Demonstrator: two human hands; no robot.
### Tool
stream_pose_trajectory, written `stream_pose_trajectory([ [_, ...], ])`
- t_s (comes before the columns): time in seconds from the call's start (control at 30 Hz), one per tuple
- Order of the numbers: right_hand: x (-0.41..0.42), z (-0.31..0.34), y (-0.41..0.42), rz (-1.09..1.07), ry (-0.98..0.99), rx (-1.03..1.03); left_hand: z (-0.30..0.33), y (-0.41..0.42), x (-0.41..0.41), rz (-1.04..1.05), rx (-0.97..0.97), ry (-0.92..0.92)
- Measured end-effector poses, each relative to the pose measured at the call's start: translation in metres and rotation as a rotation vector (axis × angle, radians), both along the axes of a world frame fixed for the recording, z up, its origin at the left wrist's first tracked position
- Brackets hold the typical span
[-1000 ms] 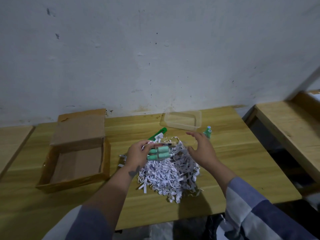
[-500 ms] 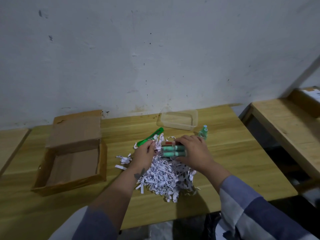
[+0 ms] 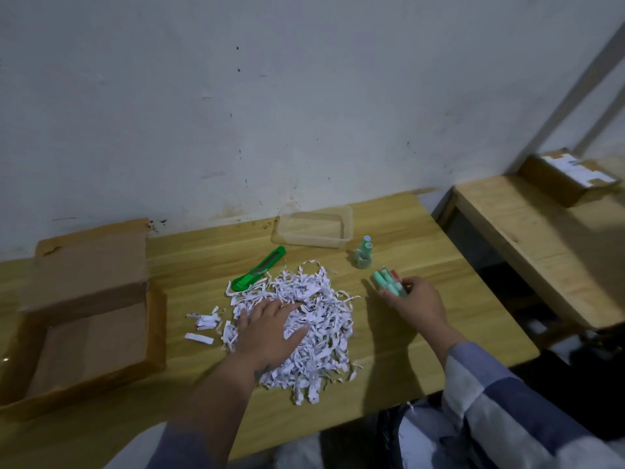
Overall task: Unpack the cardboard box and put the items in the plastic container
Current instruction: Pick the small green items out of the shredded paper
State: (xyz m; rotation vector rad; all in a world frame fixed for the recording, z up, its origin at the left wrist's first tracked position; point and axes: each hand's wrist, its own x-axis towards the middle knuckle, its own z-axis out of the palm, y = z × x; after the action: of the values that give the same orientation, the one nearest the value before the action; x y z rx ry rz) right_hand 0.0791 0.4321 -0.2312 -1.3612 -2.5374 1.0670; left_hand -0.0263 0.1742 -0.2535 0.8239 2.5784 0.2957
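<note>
Table (image 3: 422, 238): wooden, bears everything. Cardboard box (image 3: 88, 319): open, apparently emptied, well left of the grip. Shredded paper (image 3: 314, 319): heaped between box and grip. Plastic container (image 3: 313, 228): clear, empty, beyond the grip and slightly left, apart from it. Green cutter (image 3: 258, 272): beside the paper's far edge. Small bottles (image 3: 363, 253): upright, between grip and container.

Right hand (image 3: 417, 304): fingers closed round a bundle of green tubes (image 3: 389, 282), low over or on the table; contact cannot be told.

Left hand (image 3: 270, 330): flat, fingers spread on the paper, holding nothing.

Risks, judged: the bundle may fan apart under a loose grasp; carrying it forward may topple the bottles in the path; further items may lie hidden under the paper.
</note>
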Motion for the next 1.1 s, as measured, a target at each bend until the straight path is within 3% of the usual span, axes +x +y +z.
stream_pose_trajectory([
  [0.17, -0.021, -0.014, 0.019, -0.092, -0.042, 0.068, -0.009, -0.001, 0.001, 0.004, -0.009, 0.063],
  [0.47, -0.026, -0.011, 0.016, 0.010, -0.212, 0.216, -0.011, -0.002, 0.002, 0.017, 0.019, 0.062],
  [0.63, -0.017, -0.002, -0.026, 0.035, -0.085, 0.314, -0.001, -0.005, 0.001, 0.018, 0.089, 0.029],
  [0.77, -0.021, 0.000, -0.066, 0.223, -0.024, 0.415, 0.011, -0.011, 0.000, 0.046, 0.187, 0.047],
  [0.9, -0.040, -0.001, -0.089, 0.507, 0.052, 0.340, 0.020, -0.024, -0.003, 0.099, 0.263, 0.140],
  [1.03, -0.064, -0.005, -0.094, 0.656, -0.010, 0.224, 0.014, -0.047, -0.011, 0.201, 0.318, 0.230],
  [1.1, -0.074, -0.009, -0.092, 0.702, -0.084, 0.179, 0.009, -0.060, -0.017, 0.260, 0.279, 0.174],
])
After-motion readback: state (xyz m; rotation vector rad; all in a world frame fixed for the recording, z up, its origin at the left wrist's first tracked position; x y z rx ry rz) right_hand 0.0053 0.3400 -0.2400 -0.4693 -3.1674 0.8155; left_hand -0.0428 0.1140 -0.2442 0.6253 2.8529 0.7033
